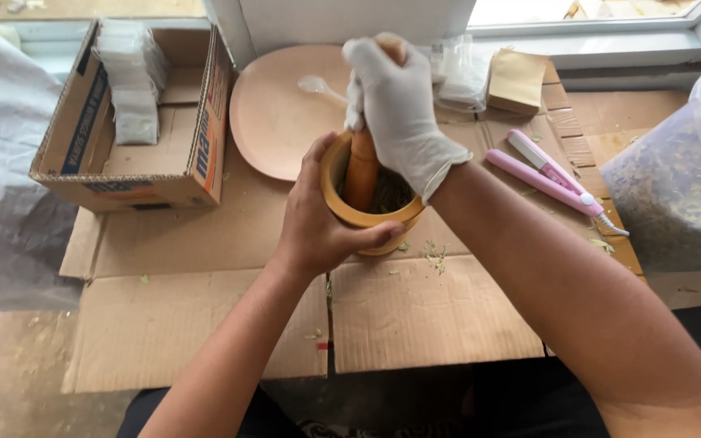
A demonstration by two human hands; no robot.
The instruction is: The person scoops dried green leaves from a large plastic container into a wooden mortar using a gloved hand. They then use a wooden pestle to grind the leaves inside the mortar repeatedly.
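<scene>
You have one view only, from the camera on your head, looking steeply down and forward over your own forearms. It sits close to the work: the flattened cardboard fills the near and middle ground, the window sill runs along the far edge, and the open box lies far left.

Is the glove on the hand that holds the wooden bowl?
No, the bare left hand grips the wooden mortar bowl; the white-gloved right hand holds the wooden pestle.
</scene>
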